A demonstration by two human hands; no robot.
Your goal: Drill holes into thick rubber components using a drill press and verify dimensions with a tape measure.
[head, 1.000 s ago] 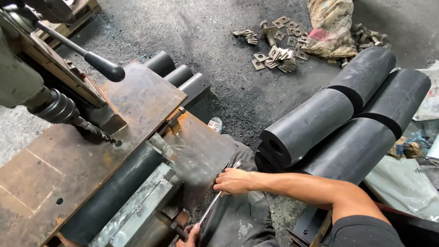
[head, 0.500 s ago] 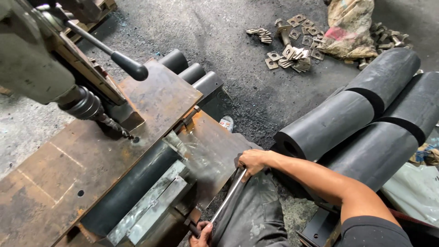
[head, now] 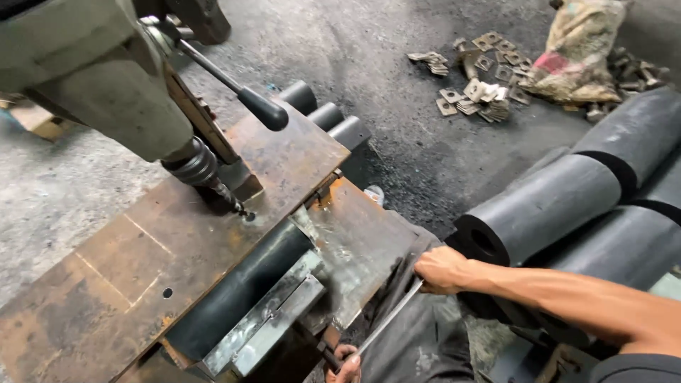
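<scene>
One drill press (head: 99, 78) fills the upper left, its single bit (head: 228, 198) pointing down at a large rusty steel plate (head: 142, 262); one black-knobbed feed lever (head: 234, 89) sticks out toward the right. Four thick black rubber cylinders (head: 546, 206) lie stacked on the right, long axes running from lower left to upper right, and three smaller dark tube ends (head: 326, 113) show beyond the plate's far edge. One dirty sack (head: 578, 50) sits at the top right beside a scattered heap of small square metal pieces (head: 479, 92), too many to count surely. One thin metal rod (head: 386, 319) lies below the plate's right corner, its long axis slanting from lower left up to the right. The right hand (head: 441, 269) is closed around the rod's upper end, and the left hand (head: 344, 363), partly cut off by the bottom edge, curls its fingers around the lower end.
</scene>
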